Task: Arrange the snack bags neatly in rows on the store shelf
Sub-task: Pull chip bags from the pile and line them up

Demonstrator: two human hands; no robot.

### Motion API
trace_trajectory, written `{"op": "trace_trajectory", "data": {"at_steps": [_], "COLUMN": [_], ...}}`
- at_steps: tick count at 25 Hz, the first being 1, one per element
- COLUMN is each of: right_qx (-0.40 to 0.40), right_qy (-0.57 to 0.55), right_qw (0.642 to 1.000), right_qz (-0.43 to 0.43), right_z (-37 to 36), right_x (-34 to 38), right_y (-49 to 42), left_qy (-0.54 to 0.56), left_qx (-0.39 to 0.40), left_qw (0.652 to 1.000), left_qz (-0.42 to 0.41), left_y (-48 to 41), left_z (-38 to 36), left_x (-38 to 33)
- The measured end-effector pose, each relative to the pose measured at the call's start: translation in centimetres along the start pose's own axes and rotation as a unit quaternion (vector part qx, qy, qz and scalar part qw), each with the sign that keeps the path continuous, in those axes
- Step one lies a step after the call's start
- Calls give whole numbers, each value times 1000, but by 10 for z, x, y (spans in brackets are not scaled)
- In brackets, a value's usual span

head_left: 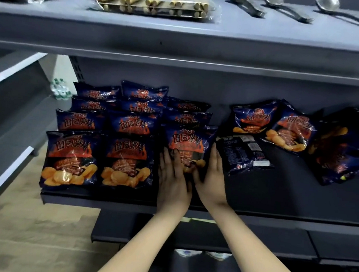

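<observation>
Left hand (pixel 173 183): flat, fingers straight and together, palm down on the lower left part of a dark blue glossy snack bag with orange flame print and potato chips pictured (pixel 187 144). Right hand (pixel 211 180): also flat and straight-fingered, set along that bag's right edge, thumb turned in against its lower corner. Neither hand closes round the bag; it sits between them, pressed from both sides.

That bag is the front one of the third column from the left on the dark grey metal store shelf (pixel 278 195), near the front lip. More bags of the same kind overlap behind it, running toward the back wall.

Two finished columns just to its left: front bag of the left column (pixel 71 158), front bag of the middle column (pixel 128 161). Both lie face up, side by side, each with further bags shingled behind.

Right of the hands, the bags are loose. One lies back side up with white label panels showing (pixel 242 155), close to the right fingers. Two others lie tilted, face up, farther back (pixel 252 118) (pixel 290 131). A dim heap of bags (pixel 343 151) lies at far right; the count there cannot be told.

Upper shelf: clear-wrapped packs of tan wafer sticks (pixel 154 2) and three steel ladles (pixel 246 2). Light wooden floor (pixel 23 219) at lower left.
</observation>
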State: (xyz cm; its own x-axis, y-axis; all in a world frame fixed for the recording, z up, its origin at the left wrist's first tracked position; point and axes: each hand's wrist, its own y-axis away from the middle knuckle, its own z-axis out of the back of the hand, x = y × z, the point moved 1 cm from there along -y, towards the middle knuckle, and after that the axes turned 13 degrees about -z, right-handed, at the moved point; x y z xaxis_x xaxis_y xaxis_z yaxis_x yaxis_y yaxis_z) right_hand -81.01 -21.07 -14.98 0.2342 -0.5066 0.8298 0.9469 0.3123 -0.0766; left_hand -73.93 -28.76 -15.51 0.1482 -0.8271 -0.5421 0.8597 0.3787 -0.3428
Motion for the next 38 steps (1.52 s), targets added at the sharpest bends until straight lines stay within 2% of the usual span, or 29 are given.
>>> {"op": "trace_trajectory", "data": {"at_steps": [4, 6, 10, 16, 22, 24, 27, 29, 31, 33, 36, 38], "right_qx": [-55, -48, -30, -71, -88, -107, -148, -159, -142, -108, -34, 10], "right_qy": [121, 141, 96, 39, -52, -87, -81, -62, -22, 49, 150, 189], "right_qw": [989, 986, 994, 995, 992, 987, 978, 980, 988, 992, 987, 982], "right_qz": [69, 74, 51, 55, 78, 88, 119, 99, 62, 49, 39, 24], "right_z": [-5, -5, -4, -3, 0, 12, 54, 85, 111, 132, 147, 146], "right_x": [-4, -4, -3, -4, -8, -10, -22, -33, -44, -58, -77, -86], "right_y": [7, 6, 4, 6, 9, 6, -7, -25, -44, -61, -70, -67], "left_qy": [-20, -28, -49, -60, -41, -20, 45, 82, 85, 48, -42, -101], "left_qx": [7, 2, 1, 1, -50, -62, -95, -99, -44, 45, 178, 225], "left_qw": [999, 999, 996, 995, 984, 978, 975, 970, 969, 972, 971, 960], "left_qz": [-24, -41, -75, -82, -169, -197, -196, -208, -226, -224, -152, -131], "left_y": [2, 1, 0, 1, 9, 7, -11, -29, -49, -68, -85, -89], "left_z": [0, 0, -5, -8, -6, 0, 8, 5, -7, -27, -57, -73], "left_x": [0, -1, 4, 6, 7, 1, -34, -66, -92, -108, -113, -106]}}
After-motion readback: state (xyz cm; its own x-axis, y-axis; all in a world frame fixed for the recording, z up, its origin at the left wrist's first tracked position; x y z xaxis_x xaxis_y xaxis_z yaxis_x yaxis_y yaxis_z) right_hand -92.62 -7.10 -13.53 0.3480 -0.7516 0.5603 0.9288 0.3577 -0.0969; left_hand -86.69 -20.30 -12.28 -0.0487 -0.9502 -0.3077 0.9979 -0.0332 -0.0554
